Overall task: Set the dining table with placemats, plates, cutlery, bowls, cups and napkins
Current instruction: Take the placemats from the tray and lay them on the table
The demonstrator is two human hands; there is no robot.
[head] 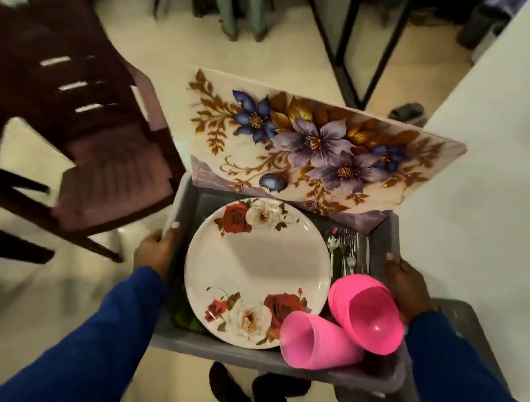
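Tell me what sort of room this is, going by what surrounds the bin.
Probably a dining area in a home or hall, though that is uncertain: a dark maroon plastic chair stands on a pale tiled floor, and a white tabletop edge runs along the right, with metal table legs behind.

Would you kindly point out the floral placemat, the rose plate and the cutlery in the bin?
floral placemat [319,144], head view, on its purple flower.
rose plate [257,263], head view, on its bare white centre.
cutlery [347,248], head view, on the fork handles.

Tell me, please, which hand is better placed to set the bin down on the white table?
Probably the right hand: it grips the grey bin on the side nearest the white table; the left hand grips the chair-side wall.
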